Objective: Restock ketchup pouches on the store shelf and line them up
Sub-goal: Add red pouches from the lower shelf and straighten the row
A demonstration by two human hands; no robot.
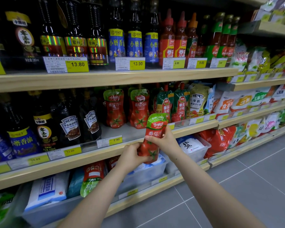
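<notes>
Both forearms reach in; the left hand [132,155] grips the base of a ketchup pouch [152,137] and the right hand [164,139] pinches its middle, just before the shelf edge [92,159]. Pushed in carelessly, it could topple the standing pouches [127,109].

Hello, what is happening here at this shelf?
A person is restocking ketchup. Both hands hold one red and green ketchup pouch upright in front of the middle shelf: the left hand grips its bottom, the right hand holds its upper side. It is not on the shelf yet. Two matching pouches already stand side by side there, with bare shelf in front of them. Another matching pouch lies on the shelf below.
</notes>
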